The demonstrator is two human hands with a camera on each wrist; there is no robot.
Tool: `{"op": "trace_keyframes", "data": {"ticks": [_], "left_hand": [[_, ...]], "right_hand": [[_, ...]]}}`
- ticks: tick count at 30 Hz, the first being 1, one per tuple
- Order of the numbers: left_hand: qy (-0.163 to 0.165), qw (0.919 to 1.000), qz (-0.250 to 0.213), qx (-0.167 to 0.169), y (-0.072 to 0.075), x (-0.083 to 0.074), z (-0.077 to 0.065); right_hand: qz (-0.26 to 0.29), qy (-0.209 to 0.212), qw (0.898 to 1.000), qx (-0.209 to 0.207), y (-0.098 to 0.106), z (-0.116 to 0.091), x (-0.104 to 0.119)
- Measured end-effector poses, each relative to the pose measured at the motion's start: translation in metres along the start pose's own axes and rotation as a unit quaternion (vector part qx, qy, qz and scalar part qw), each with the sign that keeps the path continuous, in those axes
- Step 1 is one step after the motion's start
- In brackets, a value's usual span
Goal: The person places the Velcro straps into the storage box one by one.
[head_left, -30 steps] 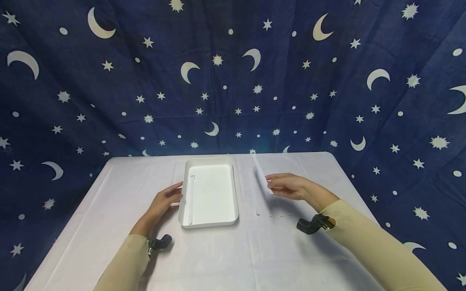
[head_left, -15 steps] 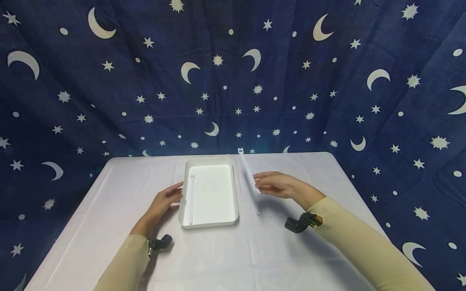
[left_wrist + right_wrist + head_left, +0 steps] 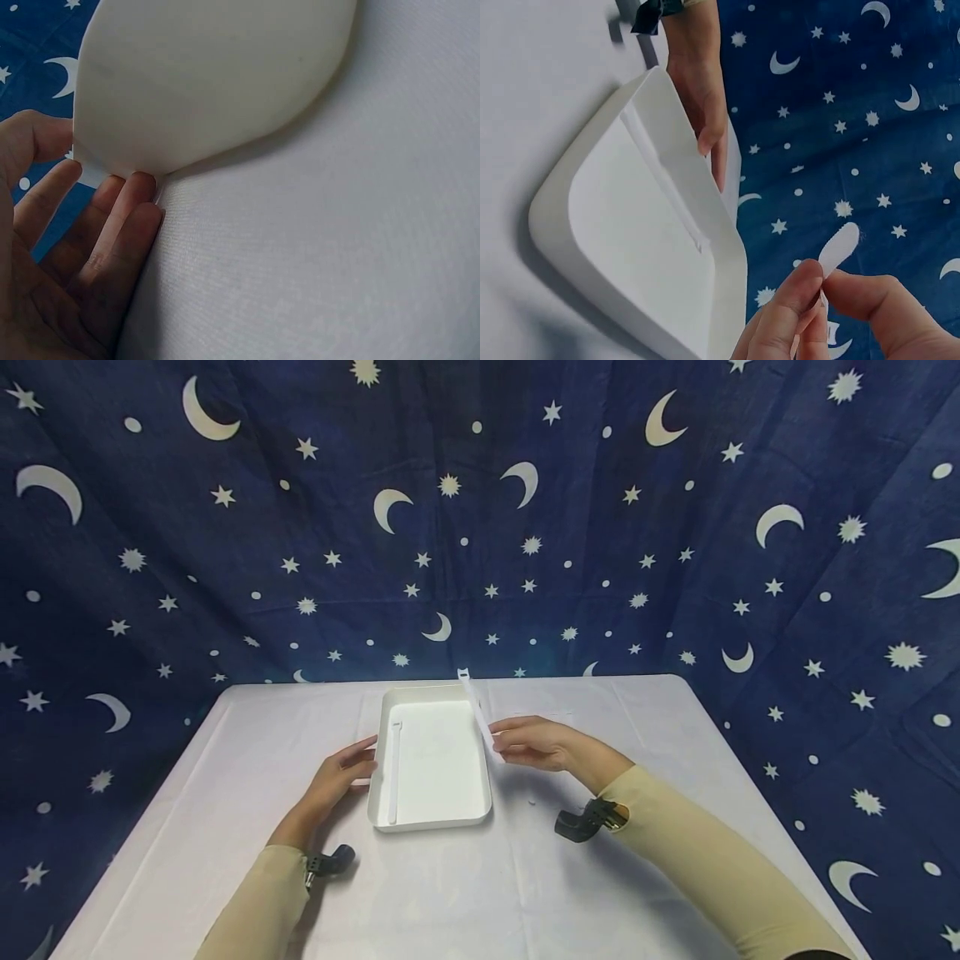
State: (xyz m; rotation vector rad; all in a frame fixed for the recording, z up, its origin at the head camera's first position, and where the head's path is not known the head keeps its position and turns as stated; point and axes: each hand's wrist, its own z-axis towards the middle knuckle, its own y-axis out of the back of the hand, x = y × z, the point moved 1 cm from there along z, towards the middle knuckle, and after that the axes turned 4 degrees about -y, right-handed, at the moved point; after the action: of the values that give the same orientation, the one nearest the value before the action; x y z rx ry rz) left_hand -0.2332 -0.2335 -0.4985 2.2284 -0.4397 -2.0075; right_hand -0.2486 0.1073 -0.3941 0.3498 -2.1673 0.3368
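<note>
My right hand point(image 3: 536, 745) pinches a white hook-and-loop cable tie point(image 3: 476, 710) between thumb and fingers. The tie slants up and away over the right wall of a shallow white tray point(image 3: 431, 825), its slotted head at the far end. Its rounded tail point(image 3: 840, 247) pokes out above the fingertips in the right wrist view. A second white tie point(image 3: 394, 772) lies lengthwise inside the tray along the left wall. My left hand point(image 3: 335, 781) rests against the tray's outer left side, fingers loosely extended; the left wrist view shows its fingertips touching the wall point(image 3: 210, 67).
A white cloth point(image 3: 420, 893) covers the table. Right of the tray, a small white tip point(image 3: 532, 802) shows faintly on the cloth, mostly hidden by the hand and its shadow. Behind the table hangs a dark blue curtain point(image 3: 480, 568) with moons and stars.
My right hand has carried the cable tie leftward, from over the cloth to the tray's right wall. The left hand and the tray have stayed put.
</note>
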Motion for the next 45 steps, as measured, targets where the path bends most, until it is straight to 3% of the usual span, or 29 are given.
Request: {"op": "trace_keyframes", "data": {"ticks": [6,29,45], "left_hand": [[-0.010,0.9999,0.000,-0.004,0.003,0.015,0.009],[-0.011,0.9999,0.004,-0.005,0.003,0.017,0.010],[-0.017,0.9998,-0.004,-0.007,0.003,0.018,0.010]], "right_hand": [[-0.007,-0.002,1.000,-0.006,-0.013,0.010,-0.001],[0.013,-0.022,1.000,-0.005,-0.068,0.049,-0.020],[0.015,-0.027,0.999,0.015,-0.092,0.067,-0.041]]}}
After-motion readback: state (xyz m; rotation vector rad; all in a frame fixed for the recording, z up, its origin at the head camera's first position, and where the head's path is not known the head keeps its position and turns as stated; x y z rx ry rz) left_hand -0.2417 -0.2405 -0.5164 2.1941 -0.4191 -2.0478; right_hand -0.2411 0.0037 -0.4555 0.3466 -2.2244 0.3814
